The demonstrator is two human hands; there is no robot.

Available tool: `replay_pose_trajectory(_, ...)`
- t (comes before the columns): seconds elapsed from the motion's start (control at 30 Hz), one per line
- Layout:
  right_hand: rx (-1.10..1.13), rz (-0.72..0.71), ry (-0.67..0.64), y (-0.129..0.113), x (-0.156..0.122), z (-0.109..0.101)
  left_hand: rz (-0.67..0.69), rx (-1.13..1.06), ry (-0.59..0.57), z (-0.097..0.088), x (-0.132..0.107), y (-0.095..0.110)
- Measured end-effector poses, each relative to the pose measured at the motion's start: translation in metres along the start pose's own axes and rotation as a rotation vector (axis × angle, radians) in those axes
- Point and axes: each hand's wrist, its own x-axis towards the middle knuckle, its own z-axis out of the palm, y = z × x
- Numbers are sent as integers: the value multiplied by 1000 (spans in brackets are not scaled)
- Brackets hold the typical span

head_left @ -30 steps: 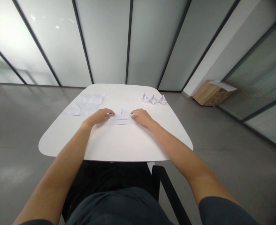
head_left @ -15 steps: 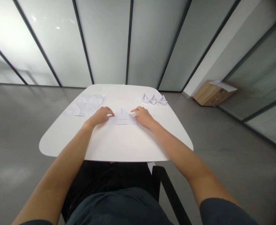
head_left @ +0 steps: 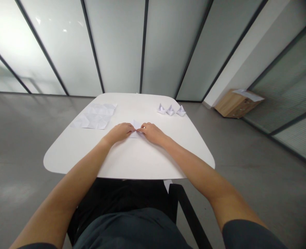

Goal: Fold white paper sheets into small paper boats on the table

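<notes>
A folded white paper [head_left: 136, 125] lies in the middle of the white table [head_left: 127, 155], mostly covered by my hands. My left hand [head_left: 120, 132] and my right hand [head_left: 151, 132] have come together over it, fingertips almost touching and pinched on the paper's centre. Only the paper's upper point shows between them. Three small folded paper boats [head_left: 170, 110] stand in a row at the far right of the table. A creased, unfolded paper sheet [head_left: 94, 116] lies flat at the far left.
A black chair arm [head_left: 186, 211] sticks out below the table's near edge, beside my lap. A wooden cabinet [head_left: 233, 103] with paper on top stands on the grey floor at the right. Frosted glass walls close off the back.
Both hands slid inward from the paper's outer ends to its centre, bringing the ends in. The paper now looks narrower and is mostly hidden under the fingers.
</notes>
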Motion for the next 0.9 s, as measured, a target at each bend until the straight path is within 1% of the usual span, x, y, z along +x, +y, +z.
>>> replay_pose_trajectory(0.17, 29, -27, 6, -1, 6, 5, -14, 2, 31, 4, 0, -1)
replay_pose_trajectory(0.33, 70, 26, 8, 5, 7, 4, -45, -34, 37, 8, 3, -8)
replay_pose_trajectory(0.53, 82, 84, -25, 8, 2, -2, -147, -110, 18, 6, 0, -19)
replay_pose_trajectory(0.73, 66, 169, -43, 4, -2, -11, -242, -113, -20, -3, -2, -20)
replay_pose_trajectory(0.9, 62, 210, -22, 3, 0, -10, -368, -83, 24, -10, -5, -24)
